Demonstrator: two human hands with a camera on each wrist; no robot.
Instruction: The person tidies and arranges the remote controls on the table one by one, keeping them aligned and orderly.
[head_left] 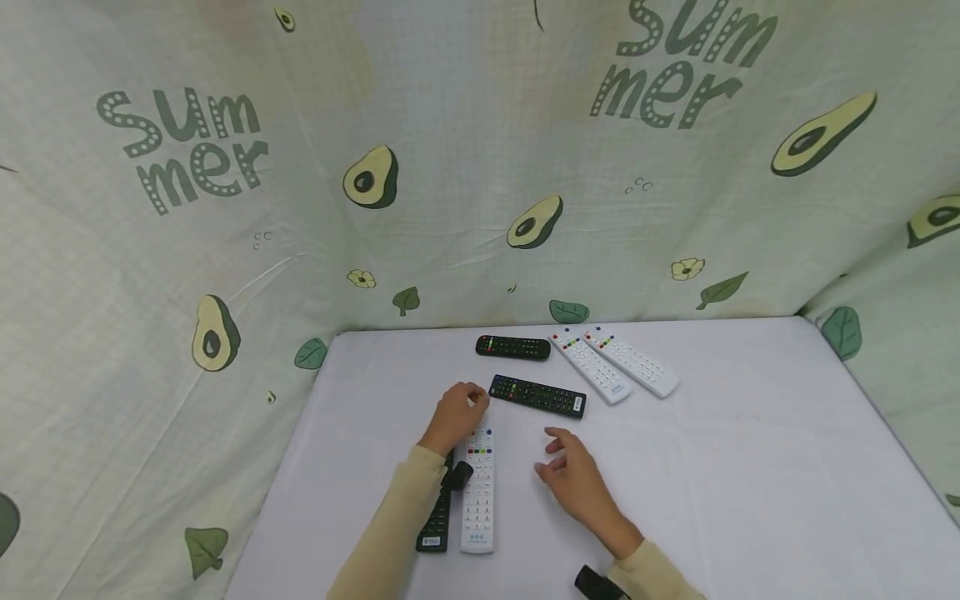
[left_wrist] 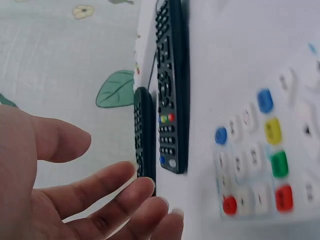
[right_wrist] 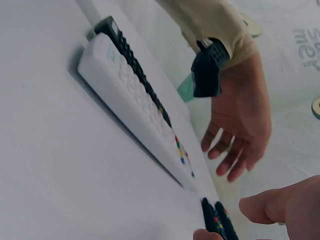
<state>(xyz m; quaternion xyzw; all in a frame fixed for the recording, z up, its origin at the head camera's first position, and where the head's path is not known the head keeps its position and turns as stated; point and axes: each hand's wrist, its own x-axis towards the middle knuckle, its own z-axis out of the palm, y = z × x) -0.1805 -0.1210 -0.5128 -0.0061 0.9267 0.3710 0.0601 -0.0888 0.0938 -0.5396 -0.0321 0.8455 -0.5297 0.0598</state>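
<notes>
My left hand [head_left: 457, 417] hovers over the far ends of a white remote control [head_left: 477, 508] and a black remote control [head_left: 433, 523] that lie side by side. Its forearm partly covers that black one. In the left wrist view, the thumb and loosely bent fingers stand apart with nothing between them. Just beyond its fingertips, another black remote [head_left: 537, 396] lies at a slant. My right hand [head_left: 576, 479] is to the right of the white remote, its fingers relaxed and holding nothing. Only the thumb and a fingertip of it show in the right wrist view.
Farther back lies a black remote [head_left: 513, 347], and to its right two white remotes [head_left: 592, 368] slant close together. A white cloth covers the table [head_left: 750, 450]. Behind it hangs a curtain [head_left: 465, 167] printed with avocados.
</notes>
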